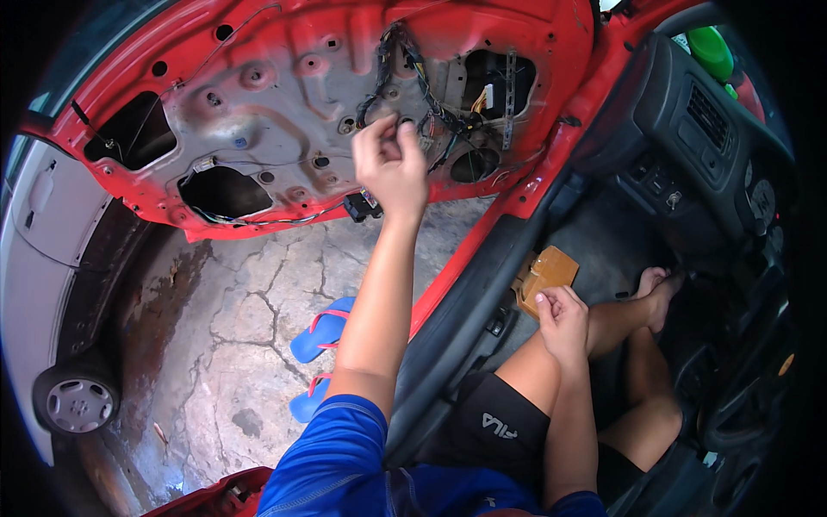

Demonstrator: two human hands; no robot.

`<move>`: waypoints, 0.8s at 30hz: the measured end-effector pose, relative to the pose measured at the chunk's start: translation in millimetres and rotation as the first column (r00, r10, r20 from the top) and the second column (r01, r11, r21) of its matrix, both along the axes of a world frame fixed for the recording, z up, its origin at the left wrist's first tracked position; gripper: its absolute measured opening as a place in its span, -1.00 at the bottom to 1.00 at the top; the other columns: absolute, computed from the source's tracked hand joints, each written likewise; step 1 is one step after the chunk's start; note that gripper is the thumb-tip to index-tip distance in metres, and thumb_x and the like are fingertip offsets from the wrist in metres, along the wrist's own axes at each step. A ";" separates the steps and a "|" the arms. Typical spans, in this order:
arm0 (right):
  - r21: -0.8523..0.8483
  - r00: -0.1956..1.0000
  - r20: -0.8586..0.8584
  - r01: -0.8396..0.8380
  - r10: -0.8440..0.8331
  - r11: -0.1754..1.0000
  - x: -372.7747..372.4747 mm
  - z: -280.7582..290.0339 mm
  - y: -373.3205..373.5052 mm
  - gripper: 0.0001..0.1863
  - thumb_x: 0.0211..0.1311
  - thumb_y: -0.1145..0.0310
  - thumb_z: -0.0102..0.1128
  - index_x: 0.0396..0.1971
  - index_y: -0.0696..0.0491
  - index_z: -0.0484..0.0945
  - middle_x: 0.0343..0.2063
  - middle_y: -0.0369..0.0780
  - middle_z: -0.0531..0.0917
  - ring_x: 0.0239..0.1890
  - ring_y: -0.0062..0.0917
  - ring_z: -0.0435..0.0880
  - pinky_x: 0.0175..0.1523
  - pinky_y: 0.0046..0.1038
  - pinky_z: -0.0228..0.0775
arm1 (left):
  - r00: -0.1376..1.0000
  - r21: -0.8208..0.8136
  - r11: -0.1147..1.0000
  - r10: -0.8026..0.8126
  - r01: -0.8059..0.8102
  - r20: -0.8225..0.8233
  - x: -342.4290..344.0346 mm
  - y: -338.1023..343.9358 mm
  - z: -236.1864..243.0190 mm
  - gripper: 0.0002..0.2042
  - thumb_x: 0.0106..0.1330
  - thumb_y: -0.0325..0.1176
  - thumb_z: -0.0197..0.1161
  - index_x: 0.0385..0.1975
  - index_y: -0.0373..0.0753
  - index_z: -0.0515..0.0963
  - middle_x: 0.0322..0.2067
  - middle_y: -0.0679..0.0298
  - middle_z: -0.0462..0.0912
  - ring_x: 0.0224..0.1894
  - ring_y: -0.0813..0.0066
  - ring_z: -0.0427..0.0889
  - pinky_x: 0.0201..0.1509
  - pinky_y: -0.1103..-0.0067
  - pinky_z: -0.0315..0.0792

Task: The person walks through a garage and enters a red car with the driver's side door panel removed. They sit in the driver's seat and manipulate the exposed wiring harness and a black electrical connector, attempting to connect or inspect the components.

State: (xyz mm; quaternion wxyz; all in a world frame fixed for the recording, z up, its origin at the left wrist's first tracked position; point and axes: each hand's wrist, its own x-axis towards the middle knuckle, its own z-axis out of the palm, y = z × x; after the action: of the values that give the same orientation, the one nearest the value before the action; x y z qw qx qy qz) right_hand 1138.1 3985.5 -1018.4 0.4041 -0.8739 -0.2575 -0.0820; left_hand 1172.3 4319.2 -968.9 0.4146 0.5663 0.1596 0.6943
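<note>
1. Red-and-grey bare metal door panel [284, 129] carries black-wrapped wiring [465, 123] toward its edge nearest the dark plastic dashboard [659, 112].
2. Left hand [389, 165], fingers half-curled, before the wiring; any grip cannot be told.
3. Right hand [565, 323], loosely curled near an amber rectangular box [551, 271]; contents hidden.

The door [284, 102] is painted metal, glossy around its rim, dull and smudged across its pressed middle. On the door, the harness [419, 76] looks wrapped in dark tape, the connector [489, 96] is smooth plastic and the strip [509, 102] perforated metal. Below the door, the floor [233, 302] is rough, cracked concrete; the sandals [327, 330] look matt and foam-like. Farther below the door, the shirt [332, 457] and shorts [504, 409] are cloth. Right of the door, the dashboard [668, 108] is matt plastic. The block [552, 269], below right of the door, is smooth with a slight sheen, its material unclear.
</note>
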 end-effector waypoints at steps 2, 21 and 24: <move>-0.016 1.000 -0.026 0.006 -0.006 1.000 -2.2 3.2 0.5 -0.89 0.29 0.46 0.33 -0.36 0.21 0.65 -0.46 -0.16 0.63 -0.56 -0.50 0.57 -0.41 -0.45 0.39 | 0.971 -0.040 0.974 0.218 -0.223 -0.102 -12.0 15.4 -24.4 -0.74 0.27 -0.41 0.39 -0.10 -0.35 0.61 -0.20 0.22 0.54 -0.34 0.50 0.46 -0.27 0.54 0.40; 0.000 1.000 -0.004 0.002 -0.002 1.000 -3.0 2.2 -3.3 -0.89 0.30 0.45 0.33 -0.36 0.19 0.66 -0.46 -0.16 0.63 -0.56 -0.49 0.55 -0.40 -0.45 0.40 | 0.791 -0.554 0.633 -0.606 0.541 0.080 -95.0 43.3 -162.7 -0.45 0.27 -0.62 0.35 0.27 -0.31 0.35 0.19 0.17 0.52 0.18 0.40 0.58 0.24 0.52 0.46; 0.025 1.000 -0.006 0.002 -0.001 1.000 -0.9 -2.2 -5.7 -0.89 0.29 0.44 0.33 -0.36 0.19 0.66 -0.46 -0.16 0.63 -0.56 -0.47 0.56 -0.40 -0.43 0.39 | 0.806 -0.458 0.692 -0.583 0.557 0.100 -94.1 35.3 -167.9 -0.47 0.25 -0.64 0.42 0.16 -0.30 0.31 0.12 0.18 0.55 0.12 0.42 0.60 0.22 0.52 0.48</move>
State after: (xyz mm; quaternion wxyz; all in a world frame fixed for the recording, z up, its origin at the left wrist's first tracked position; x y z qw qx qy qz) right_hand 1137.2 3979.8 -1020.7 0.4156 -0.8692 -0.2547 -0.0830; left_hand 1078.2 4354.5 -1136.7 0.7283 0.4889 0.1491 0.4565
